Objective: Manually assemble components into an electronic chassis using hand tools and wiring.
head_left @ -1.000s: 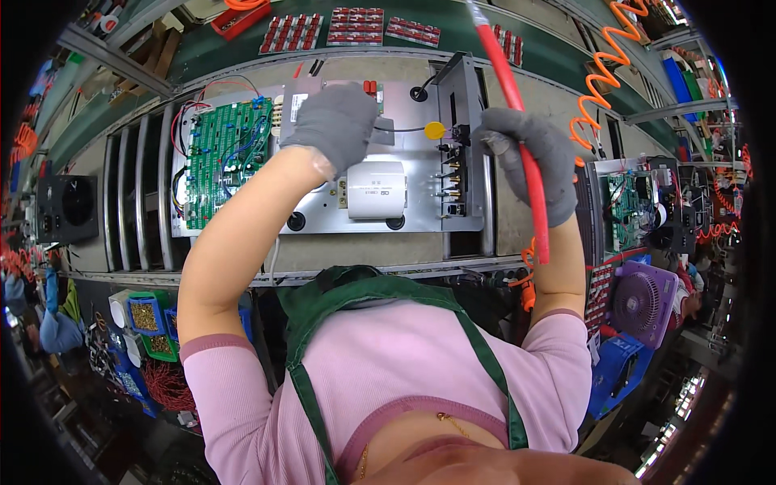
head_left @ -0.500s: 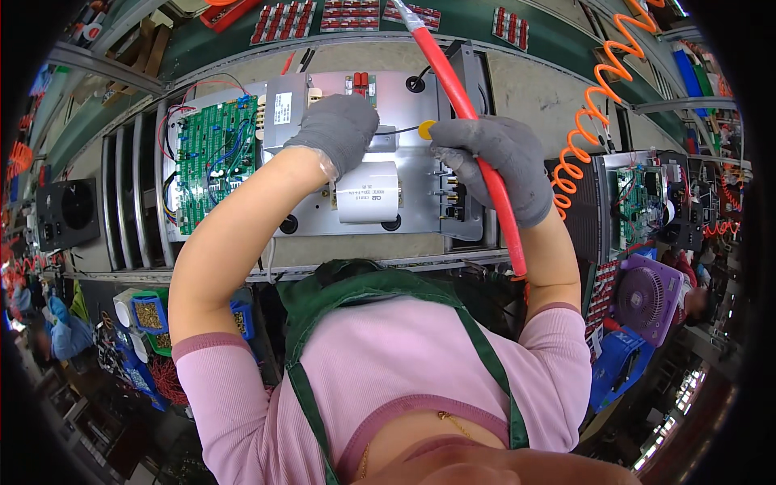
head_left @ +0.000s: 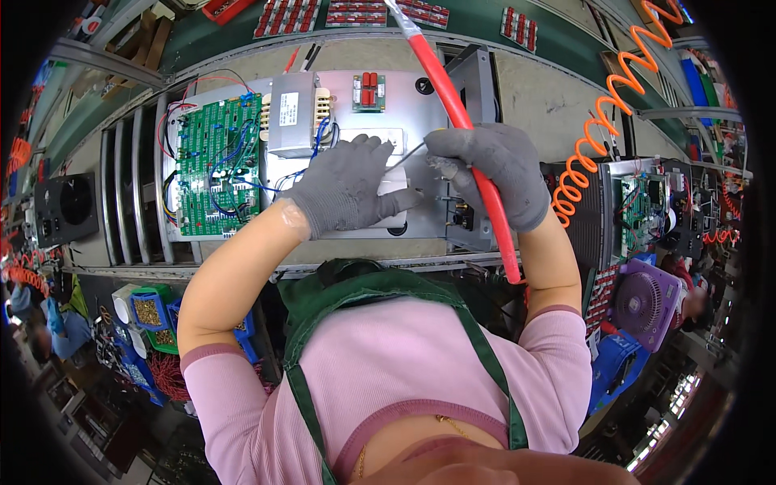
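My left hand [head_left: 352, 182], in a grey glove, lies with its fingers spread over a white cylindrical part [head_left: 394, 217], hiding much of it. My right hand [head_left: 503, 170], gloved too, is closed around a long red rod-like tool [head_left: 446, 81] with a pale silvery end pointing away from me. Its thumb and forefinger also pinch a thin dark wire [head_left: 406, 155]; a bit of yellow shows at those fingertips. Both hands are above a metal chassis plate [head_left: 404, 93]. A boxy grey transformer [head_left: 291, 117] and a small board with red parts [head_left: 369, 93] sit beyond my left hand.
A green circuit board [head_left: 214, 170] with wires is on the chassis's left. A metal side panel [head_left: 474, 89] stands at its right end. Metal rollers [head_left: 129, 190] lie further left. An orange coiled hose [head_left: 594, 133] hangs at right, near another unit [head_left: 643, 198] and a purple fan [head_left: 643, 299].
My left hand has moved nearer me from the transformer area onto the white cylinder, and its fingers have spread. The yellow disc at my right fingertips is now mostly covered.
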A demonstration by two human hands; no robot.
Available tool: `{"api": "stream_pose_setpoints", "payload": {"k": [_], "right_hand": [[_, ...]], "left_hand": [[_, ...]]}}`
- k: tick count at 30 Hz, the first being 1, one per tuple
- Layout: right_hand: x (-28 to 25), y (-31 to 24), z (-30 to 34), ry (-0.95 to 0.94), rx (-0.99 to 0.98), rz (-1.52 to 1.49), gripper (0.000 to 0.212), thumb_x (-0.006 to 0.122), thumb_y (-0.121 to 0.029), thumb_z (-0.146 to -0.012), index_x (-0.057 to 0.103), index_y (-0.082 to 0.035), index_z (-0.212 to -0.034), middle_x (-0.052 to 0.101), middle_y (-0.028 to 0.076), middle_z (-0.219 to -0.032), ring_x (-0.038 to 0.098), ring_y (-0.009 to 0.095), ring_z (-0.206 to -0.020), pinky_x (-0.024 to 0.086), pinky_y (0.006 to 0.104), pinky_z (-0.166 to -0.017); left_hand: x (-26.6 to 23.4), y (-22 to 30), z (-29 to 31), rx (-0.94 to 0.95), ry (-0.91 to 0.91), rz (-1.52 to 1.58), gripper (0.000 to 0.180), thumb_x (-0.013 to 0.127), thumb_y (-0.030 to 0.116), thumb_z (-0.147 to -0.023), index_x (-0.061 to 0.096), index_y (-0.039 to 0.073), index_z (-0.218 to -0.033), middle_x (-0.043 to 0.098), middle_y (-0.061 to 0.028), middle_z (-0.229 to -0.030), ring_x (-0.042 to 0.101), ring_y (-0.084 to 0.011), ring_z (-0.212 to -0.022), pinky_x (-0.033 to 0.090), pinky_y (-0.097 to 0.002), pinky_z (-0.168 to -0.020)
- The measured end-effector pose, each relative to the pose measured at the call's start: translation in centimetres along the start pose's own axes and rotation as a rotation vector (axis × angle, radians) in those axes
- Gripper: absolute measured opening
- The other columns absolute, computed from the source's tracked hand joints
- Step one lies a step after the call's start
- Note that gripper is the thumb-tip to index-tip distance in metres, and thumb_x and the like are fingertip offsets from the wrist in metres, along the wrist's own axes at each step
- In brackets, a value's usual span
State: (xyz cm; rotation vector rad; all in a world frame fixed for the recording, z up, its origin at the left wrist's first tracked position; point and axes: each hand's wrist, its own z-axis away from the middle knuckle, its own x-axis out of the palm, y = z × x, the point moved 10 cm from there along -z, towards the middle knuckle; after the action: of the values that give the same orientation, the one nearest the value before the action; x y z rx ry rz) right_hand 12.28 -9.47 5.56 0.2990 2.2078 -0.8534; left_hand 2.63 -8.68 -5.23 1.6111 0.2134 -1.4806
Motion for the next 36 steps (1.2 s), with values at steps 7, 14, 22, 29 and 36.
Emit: {"api": "stream_pose_setpoints", "payload": {"k": [7, 14, 22, 29, 36], "right_hand": [[0.0, -0.2, -0.2, 0.01, -0.003, 0.017, 0.039, 0.072, -0.008, -0.066, 0.062, -0.012, -0.102, 0.062, 0.003, -0.069, 0.061, 0.025, -0.057, 0.048, 0.0342, -0.052], [0.0, -0.3, -1.0, 0.004, 0.01, 0.022, 0.033, 0.072, -0.007, -0.067, 0.063, -0.009, -0.099, 0.064, 0.006, -0.07, 0.062, 0.025, -0.057, 0.049, 0.0343, -0.052], [0.3, -1.1, -2.2, -0.038, 0.049, 0.035, 0.024, 0.071, -0.006, -0.073, 0.064, -0.006, -0.096, 0.067, 0.009, -0.077, 0.064, 0.027, -0.062, 0.05, 0.0345, -0.058], [0.5, -2.1, -0.8, 0.02, -0.011, 0.113, 0.019, 0.064, -0.01, -0.085, 0.063, 0.003, -0.099, 0.067, 0.014, -0.079, 0.065, 0.024, -0.064, 0.051, 0.0324, -0.061], [1.0, -6.2, -7.3, -0.119, 0.007, -0.036, 0.049, 0.059, -0.037, -0.092, 0.058, 0.004, -0.119, 0.068, 0.013, -0.088, 0.063, 0.018, -0.071, 0.052, 0.0307, -0.067]], "left_hand": [[0.3, 0.7, 0.6, -0.1, -0.051, -0.045, 0.075, 0.051, 0.059, -0.087, 0.048, -0.005, -0.126, 0.05, -0.0292, -0.125, 0.05, -0.0412, -0.119, 0.042, -0.0449, -0.1], [0.2, 0.5, 0.2, -0.096, -0.029, -0.008, 0.066, 0.055, 0.057, -0.085, 0.059, -0.004, -0.111, 0.057, -0.0177, -0.1, 0.054, -0.0284, -0.099, 0.047, -0.038, -0.085], [-0.9, 0.6, 0.7, -0.07, -0.055, 0.196, 0.062, 0.062, 0.052, -0.079, 0.059, 0.005, -0.118, 0.06, -0.0219, -0.103, 0.056, -0.0366, -0.099, 0.047, -0.0441, -0.087], [-6.2, 0.7, 7.4, 0.238, 0.773, 0.332, 0.055, 0.069, 0.034, -0.072, 0.058, 0.008, -0.119, 0.057, -0.0212, -0.109, 0.054, -0.0373, -0.104, 0.044, -0.0456, -0.091], [-3.6, -6.7, 22.0, -0.091, 0.98, 0.258, 0.005, 0.059, 0.013, -0.072, 0.061, 0.009, -0.072, 0.057, -0.0092, -0.073, 0.059, -0.0311, -0.071, 0.049, -0.0421, -0.064]]}}
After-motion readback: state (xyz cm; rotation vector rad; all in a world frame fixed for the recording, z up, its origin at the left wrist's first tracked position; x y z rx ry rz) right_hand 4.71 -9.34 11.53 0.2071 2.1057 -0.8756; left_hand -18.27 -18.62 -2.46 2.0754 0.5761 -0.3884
